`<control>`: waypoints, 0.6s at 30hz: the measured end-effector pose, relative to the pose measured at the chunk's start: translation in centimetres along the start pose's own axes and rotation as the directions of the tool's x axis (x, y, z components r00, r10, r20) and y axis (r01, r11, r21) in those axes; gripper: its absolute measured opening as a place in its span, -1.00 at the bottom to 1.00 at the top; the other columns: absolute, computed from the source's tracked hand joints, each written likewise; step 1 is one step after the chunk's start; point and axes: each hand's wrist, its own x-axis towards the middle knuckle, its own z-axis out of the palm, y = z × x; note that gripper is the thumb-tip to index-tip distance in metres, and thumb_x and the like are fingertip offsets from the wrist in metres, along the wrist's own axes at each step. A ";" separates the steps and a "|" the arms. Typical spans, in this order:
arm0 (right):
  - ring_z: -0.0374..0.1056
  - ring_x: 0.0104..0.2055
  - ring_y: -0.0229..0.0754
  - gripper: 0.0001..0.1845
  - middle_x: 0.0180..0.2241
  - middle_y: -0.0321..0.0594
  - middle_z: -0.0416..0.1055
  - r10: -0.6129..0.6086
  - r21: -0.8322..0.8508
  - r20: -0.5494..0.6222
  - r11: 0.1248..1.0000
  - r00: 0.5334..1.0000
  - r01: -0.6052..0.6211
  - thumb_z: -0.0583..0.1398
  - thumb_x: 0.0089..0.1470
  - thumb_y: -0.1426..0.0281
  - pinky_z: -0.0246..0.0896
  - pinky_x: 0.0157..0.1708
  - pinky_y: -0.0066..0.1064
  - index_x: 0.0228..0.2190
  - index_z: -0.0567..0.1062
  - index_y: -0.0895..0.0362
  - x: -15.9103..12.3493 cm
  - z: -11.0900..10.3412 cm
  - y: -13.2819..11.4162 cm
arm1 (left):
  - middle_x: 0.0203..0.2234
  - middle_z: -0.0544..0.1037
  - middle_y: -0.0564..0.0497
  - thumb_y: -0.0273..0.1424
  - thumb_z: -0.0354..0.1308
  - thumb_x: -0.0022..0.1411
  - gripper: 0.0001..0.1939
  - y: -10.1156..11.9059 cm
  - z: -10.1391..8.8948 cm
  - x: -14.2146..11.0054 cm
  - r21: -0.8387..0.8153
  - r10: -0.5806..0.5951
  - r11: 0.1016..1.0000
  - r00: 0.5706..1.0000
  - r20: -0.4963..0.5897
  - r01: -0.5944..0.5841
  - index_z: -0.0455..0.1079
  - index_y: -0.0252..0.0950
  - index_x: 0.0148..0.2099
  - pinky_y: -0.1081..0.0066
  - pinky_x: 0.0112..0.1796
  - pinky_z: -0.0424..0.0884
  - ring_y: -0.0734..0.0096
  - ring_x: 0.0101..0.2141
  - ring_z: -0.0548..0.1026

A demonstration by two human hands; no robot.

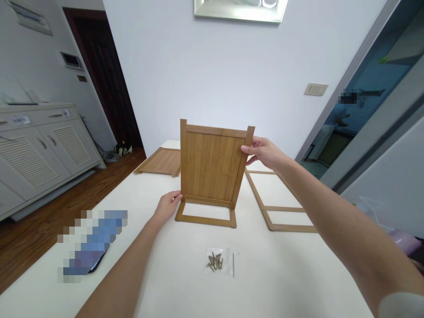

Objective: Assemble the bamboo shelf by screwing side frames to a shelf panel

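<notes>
A framed bamboo-coloured wooden panel (212,165) stands nearly upright in front of me. My right hand (261,152) pinches its right edge near the top, thumb on the near face. My left hand (168,205) is closed at the panel's lower left corner, its fingertips partly hidden. At the panel's foot, a narrow wooden frame (205,220) lies flat on the white table (185,274). Whether the two pieces are joined cannot be made out. Nearer to me are a clear bag of screws (215,261) and a thin hex key (233,265).
A second wooden panel (160,161) lies at the back left. An open wooden frame (265,207) lies on the right, partly behind my right forearm. A blurred phone-like object (96,247) rests at the left. Behind the table rises a white wall (212,70).
</notes>
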 end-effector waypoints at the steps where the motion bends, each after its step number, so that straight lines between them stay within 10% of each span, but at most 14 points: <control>1: 0.52 -0.30 -0.10 -0.51 -0.24 -0.14 0.56 0.005 0.001 -0.002 1.000 1.000 -0.005 0.42 -0.13 0.14 0.49 -0.52 -0.39 -0.18 0.55 0.13 0.0 0.1 0.1 | -0.14 0.63 -0.04 -0.20 -0.05 0.24 -0.61 0.0 0.0 0.0 0.005 0.002 1.000 1.000 0.008 -0.002 0.54 -0.26 -0.15 0.31 -0.07 0.38 0.18 -0.10 0.51; 10: 0.49 -0.18 -0.10 -0.55 -0.20 -0.15 0.57 0.014 -0.037 -0.029 0.999 0.999 -0.015 0.34 -0.03 0.07 0.47 -0.37 -0.36 -0.18 0.57 0.09 -1.0 0.8 1.8 | -0.20 0.64 -0.02 -0.18 -0.03 0.23 -0.60 -0.2 -0.1 -0.1 0.011 -0.027 1.000 0.999 0.042 0.026 0.56 -0.26 -0.16 0.32 -0.06 0.39 0.17 -0.15 0.54; 18: 0.46 -0.23 -0.12 -0.69 -0.23 -0.16 0.56 0.166 -0.090 -0.011 0.982 0.986 -0.166 0.30 0.02 0.21 0.41 -0.32 -0.30 -0.21 0.52 0.11 -5.6 4.7 9.5 | -0.23 0.65 -0.01 -0.17 -0.04 0.24 -0.59 -0.4 0.0 -0.2 0.017 0.011 1.000 0.999 0.032 -0.012 0.57 -0.26 -0.17 0.31 -0.09 0.40 0.16 -0.19 0.55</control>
